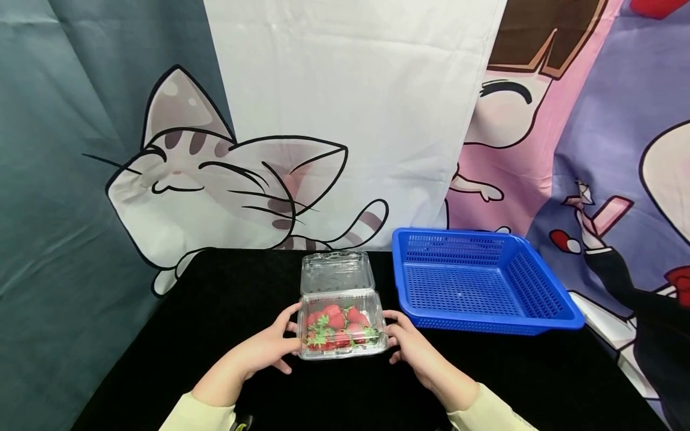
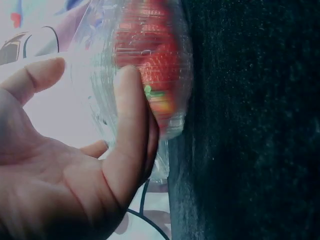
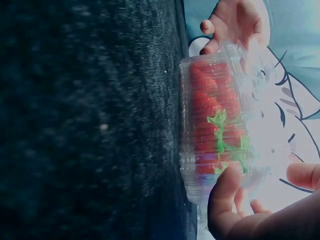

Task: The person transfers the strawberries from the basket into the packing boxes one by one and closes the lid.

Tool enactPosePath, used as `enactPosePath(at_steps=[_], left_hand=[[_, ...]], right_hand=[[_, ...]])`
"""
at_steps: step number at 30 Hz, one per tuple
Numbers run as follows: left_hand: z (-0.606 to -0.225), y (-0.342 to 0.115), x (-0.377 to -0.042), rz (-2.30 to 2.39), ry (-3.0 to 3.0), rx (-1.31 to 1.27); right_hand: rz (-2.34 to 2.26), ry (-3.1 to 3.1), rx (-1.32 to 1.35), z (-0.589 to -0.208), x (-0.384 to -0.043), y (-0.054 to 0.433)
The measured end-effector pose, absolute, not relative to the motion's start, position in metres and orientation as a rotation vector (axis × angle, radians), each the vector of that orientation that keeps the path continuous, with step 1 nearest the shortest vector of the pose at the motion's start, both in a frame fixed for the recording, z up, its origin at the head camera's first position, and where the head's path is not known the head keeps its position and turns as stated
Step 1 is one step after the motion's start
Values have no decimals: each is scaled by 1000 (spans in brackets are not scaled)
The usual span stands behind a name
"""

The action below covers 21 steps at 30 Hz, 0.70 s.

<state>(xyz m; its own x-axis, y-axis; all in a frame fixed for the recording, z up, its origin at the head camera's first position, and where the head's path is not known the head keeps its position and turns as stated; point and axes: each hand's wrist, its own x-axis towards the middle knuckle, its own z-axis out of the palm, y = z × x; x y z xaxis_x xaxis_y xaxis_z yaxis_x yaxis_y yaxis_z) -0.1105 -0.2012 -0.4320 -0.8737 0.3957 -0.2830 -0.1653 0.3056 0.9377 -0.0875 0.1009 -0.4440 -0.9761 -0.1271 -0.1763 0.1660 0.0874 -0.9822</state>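
A clear plastic clamshell box (image 1: 343, 354) sits on the black table, its lid (image 1: 336, 272) folded open toward the back. Red strawberries (image 1: 333, 317) with green leaves lie in the front half. My left hand (image 1: 268, 347) is at the box's left side; in the left wrist view a fingertip (image 2: 131, 75) overlaps the clear wall while the thumb stands apart from it. On the opposite side is my right hand (image 1: 412, 347), fingers loosely bent, with a fingertip (image 3: 229, 175) right at the wall in the right wrist view. Neither hand is curled around the box.
To the right of the box stands a blue plastic basket (image 1: 487, 326) with perforated walls and nothing in it. The black cloth (image 1: 215, 299) covers the table. Behind hangs a printed curtain (image 1: 356, 90) with a cartoon cat and figures.
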Motion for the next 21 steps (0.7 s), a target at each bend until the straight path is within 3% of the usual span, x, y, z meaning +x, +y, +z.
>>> enactPosePath(at_steps=[21], left_hand=[[-438,-206,-110,1623,1913,208]], right_hand=[[-1918,2002,-35,-448,-82,108]])
